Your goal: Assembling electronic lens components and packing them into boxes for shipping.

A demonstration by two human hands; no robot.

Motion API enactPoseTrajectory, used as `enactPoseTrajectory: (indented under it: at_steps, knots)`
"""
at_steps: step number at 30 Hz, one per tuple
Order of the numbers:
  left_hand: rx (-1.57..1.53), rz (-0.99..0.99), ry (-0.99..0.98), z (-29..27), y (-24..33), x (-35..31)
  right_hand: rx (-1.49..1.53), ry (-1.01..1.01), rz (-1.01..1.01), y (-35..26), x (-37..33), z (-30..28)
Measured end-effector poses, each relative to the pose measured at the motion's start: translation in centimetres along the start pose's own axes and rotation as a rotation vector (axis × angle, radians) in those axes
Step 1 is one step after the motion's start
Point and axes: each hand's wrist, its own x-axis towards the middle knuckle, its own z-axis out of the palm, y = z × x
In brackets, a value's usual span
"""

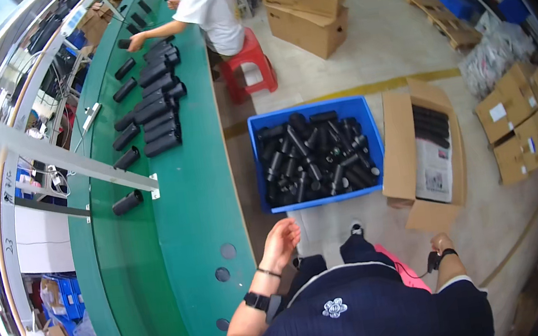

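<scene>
My left hand (282,240) hovers just right of the green bench's edge, in front of the blue crate (324,201). Its fingers are loosely bent and apart, with nothing between them. Black cylindrical housings (299,154) lie heaped in the crate. Low at my right side is my right hand (441,243), near the open carton (399,145); its fingers look curled in, and I see nothing in them. Inside that carton are dark tubes (431,126) and a printed newspaper sheet (433,171).
The green bench (199,197) runs along my left, bearing rows of black cylinders (160,126) and a metal frame post (154,186). Farther up, a co-worker (210,14) on a red stool (250,69) touches a cylinder. Cartons (308,22) stand behind; more boxes (517,114) are right.
</scene>
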Motion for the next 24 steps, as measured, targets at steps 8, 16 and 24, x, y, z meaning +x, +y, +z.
enactPoseTrajectory:
  at_steps: [8, 16, 24]
  knots:
    - [0.331, -0.179, 0.033, 13.7, -10.3, 7.5, 0.0, 1.005, 0.891, 1.3, 4.5, 5.1]
    - [0.484, -0.36, -0.099, 26.5, -22.0, 17.6, -0.827, 0.78, 1.131, 6.3, -0.2, -7.9]
    - [0.265, -0.499, -0.189, 27.0, -22.4, 29.1, -0.305, 0.764, 0.617, -3.1, 10.4, -14.7]
